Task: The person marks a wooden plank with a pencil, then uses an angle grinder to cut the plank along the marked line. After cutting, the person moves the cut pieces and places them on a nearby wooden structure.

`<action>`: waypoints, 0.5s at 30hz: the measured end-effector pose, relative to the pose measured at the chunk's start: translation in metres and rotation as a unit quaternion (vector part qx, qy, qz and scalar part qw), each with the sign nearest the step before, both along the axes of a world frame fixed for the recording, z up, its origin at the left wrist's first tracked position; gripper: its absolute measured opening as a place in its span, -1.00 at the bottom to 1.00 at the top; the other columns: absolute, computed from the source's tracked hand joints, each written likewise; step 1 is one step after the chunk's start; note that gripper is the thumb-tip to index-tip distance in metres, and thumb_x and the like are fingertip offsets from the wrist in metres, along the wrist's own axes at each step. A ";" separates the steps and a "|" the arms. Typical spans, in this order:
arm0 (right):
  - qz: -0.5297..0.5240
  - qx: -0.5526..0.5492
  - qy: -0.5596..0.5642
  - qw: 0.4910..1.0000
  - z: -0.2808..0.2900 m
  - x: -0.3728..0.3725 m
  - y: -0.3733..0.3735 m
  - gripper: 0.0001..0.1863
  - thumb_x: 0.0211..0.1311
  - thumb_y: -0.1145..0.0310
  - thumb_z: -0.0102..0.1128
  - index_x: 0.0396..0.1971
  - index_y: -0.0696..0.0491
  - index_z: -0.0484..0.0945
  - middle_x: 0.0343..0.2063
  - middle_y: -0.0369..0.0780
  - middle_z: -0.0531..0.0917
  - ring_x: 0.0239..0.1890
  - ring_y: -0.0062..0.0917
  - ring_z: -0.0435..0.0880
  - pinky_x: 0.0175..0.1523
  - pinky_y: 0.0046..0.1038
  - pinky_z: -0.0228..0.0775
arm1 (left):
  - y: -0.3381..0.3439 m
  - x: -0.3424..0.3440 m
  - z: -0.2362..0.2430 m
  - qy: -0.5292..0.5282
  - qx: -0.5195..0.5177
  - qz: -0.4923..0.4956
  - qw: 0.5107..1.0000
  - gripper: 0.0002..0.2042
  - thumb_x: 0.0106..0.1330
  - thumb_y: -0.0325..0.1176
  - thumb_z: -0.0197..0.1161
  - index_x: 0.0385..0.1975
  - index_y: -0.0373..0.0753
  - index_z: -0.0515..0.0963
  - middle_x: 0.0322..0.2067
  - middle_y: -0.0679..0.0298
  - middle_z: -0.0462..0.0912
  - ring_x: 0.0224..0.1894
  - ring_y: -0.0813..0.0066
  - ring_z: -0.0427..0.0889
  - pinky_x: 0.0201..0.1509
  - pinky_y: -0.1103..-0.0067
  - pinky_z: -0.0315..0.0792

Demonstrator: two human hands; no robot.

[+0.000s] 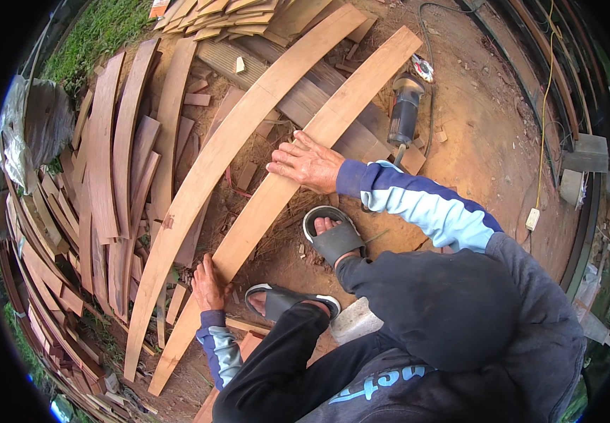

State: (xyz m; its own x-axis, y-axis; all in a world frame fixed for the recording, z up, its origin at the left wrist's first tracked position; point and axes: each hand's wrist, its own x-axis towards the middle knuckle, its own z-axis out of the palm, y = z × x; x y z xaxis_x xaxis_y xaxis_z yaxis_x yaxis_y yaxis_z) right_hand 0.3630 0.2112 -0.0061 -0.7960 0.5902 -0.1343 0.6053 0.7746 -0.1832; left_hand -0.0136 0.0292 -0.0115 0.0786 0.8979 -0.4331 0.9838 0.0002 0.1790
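Observation:
A long, slightly curved light-brown wooden plank slants from far right to near left in front of me. My right hand lies across its middle, with the fingers reaching over to its far edge. Lower down, my left hand grips the same plank near its near end. Just left of it and apart from it along the middle lies a second, more strongly curved plank, touched by neither hand. Older dark boards lie beneath both planks.
A black corded power tool rests on the dirt at right. Many curved boards are piled at left, short pieces stacked at the far end. My sandalled feet are close to the plank. A yellow cord runs along the right side.

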 end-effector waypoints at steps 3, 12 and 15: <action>-0.015 0.000 0.054 0.998 -0.013 -0.010 0.010 -0.26 0.02 0.47 0.28 0.30 -0.03 0.30 0.22 -0.15 0.37 0.35 -0.28 0.27 0.46 0.06 -0.05 | 0.012 -0.011 -0.004 0.035 0.010 0.006 0.999 0.04 -0.32 -0.41 0.61 0.31 -0.16 0.17 -0.06 0.13 0.46 0.05 0.09 0.47 0.06 0.28 0.38; -0.029 0.022 0.057 0.998 -0.016 -0.013 0.022 -0.31 0.03 0.46 0.26 0.26 0.03 0.33 0.18 -0.11 0.39 0.34 -0.25 0.28 0.47 0.05 -0.05 | 0.027 -0.007 -0.015 0.088 0.014 0.001 0.996 0.06 -0.30 -0.41 0.62 0.34 -0.15 0.12 -0.01 0.11 0.47 0.07 0.08 0.48 0.11 0.27 0.40; -0.029 0.019 0.055 0.998 -0.013 -0.022 0.021 -0.32 0.04 0.44 0.26 0.25 0.03 0.34 0.19 -0.11 0.38 0.34 -0.24 0.28 0.47 0.05 -0.04 | 0.021 -0.012 -0.017 0.110 0.016 0.006 0.994 0.08 -0.29 -0.42 0.61 0.36 -0.15 0.10 -0.02 0.11 0.47 0.06 0.07 0.49 0.12 0.28 0.39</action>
